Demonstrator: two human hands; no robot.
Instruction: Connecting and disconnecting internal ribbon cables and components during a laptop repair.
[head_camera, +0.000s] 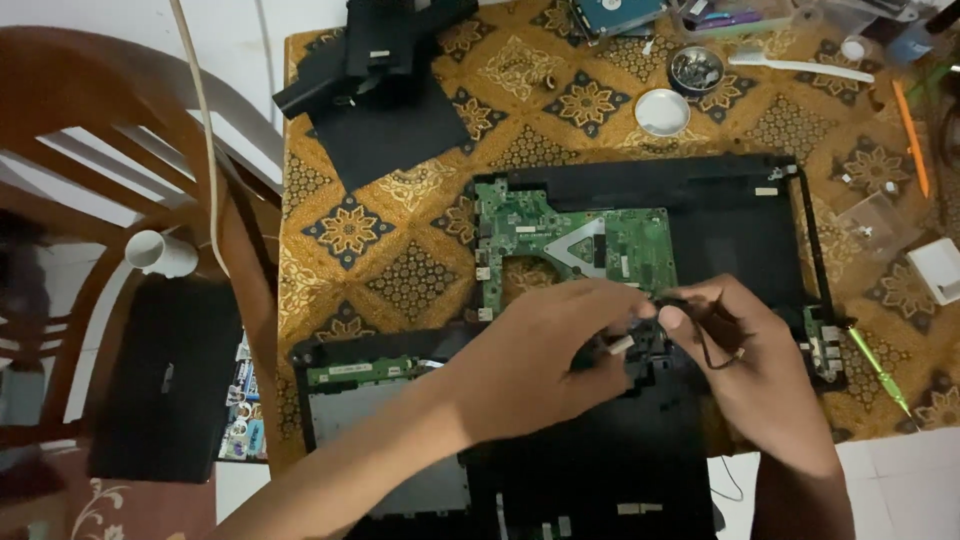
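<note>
Both hands meet at the lower middle of the frame, over an opened laptop chassis. The left hand (540, 360) comes in from the lower left, its fingers curled and pinched on a small black part (643, 345) with a pale connector end, while the right hand (745, 350), reaching up from the lower right, pinches the same part from the other side, thumb and forefinger close together. A thin black wire (718, 352) loops from the part across the right palm. Just above the hands lies the green circuit board (575, 245), seated in the black laptop base (740, 215) in the centre of the frame. Everything rests on a table covered with a gold and dark patterned cloth (400, 250). At the right edge a green-handled screwdriver (880, 370) lies beside the chassis. Toward the top, a small round tin of screws (695, 70) sits next to a white lid (662, 110). A wooden chair (120, 180) stands at the left.
</note>
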